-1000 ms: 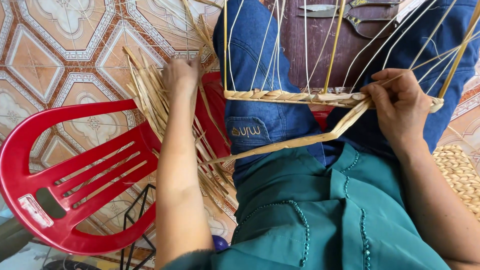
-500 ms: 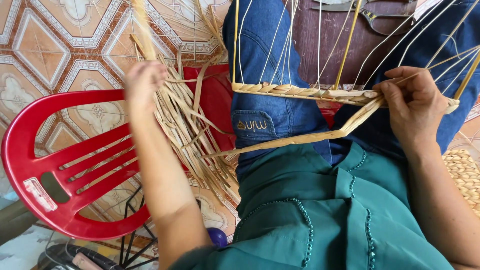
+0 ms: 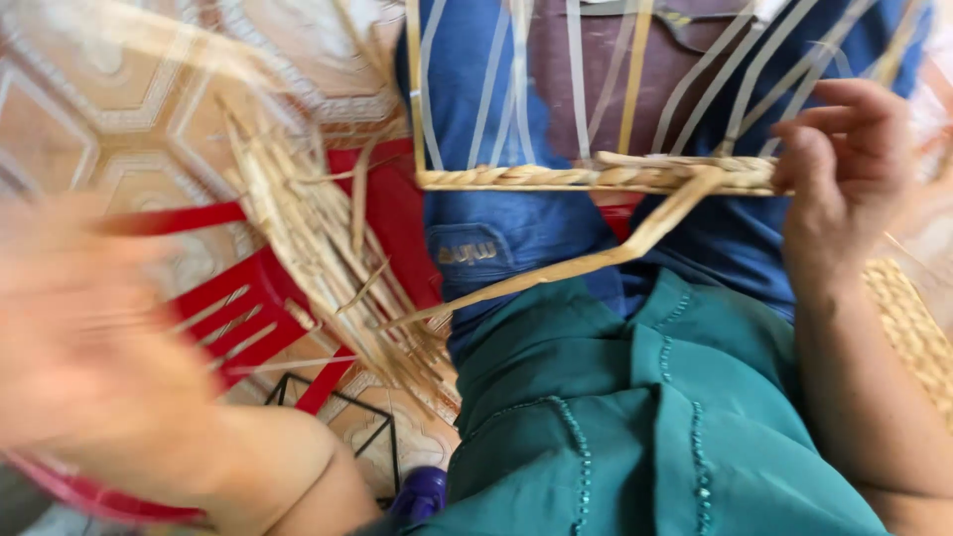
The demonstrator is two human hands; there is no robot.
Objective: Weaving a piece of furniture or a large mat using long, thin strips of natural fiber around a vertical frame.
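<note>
My right hand (image 3: pixel 844 169) pinches the end of a braided straw row (image 3: pixel 596 176) woven across upright pale strips (image 3: pixel 576 69) of a wire frame over my lap. A flat straw strand (image 3: pixel 596 260) runs from that hand down to the left. My left hand (image 3: pixel 89 337) is a blur at the far left, over the red plastic chair (image 3: pixel 248 308); a faint blurred straw strand (image 3: pixel 169 40) arcs above it, and whether the hand grips it cannot be told. A bundle of loose straw strands (image 3: pixel 328 268) lies across the chair.
Patterned floor tiles (image 3: pixel 119 129) lie behind the chair. A black wire stand (image 3: pixel 347 417) and a purple object (image 3: pixel 422 491) sit below the bundle. A woven straw piece (image 3: pixel 908 318) lies at the right. My teal garment (image 3: pixel 635 417) and blue cloth (image 3: pixel 516 228) cover my lap.
My left hand has swung from the straw bundle out to the left and toward the camera, now blurred. My right hand keeps its hold on the braid.
</note>
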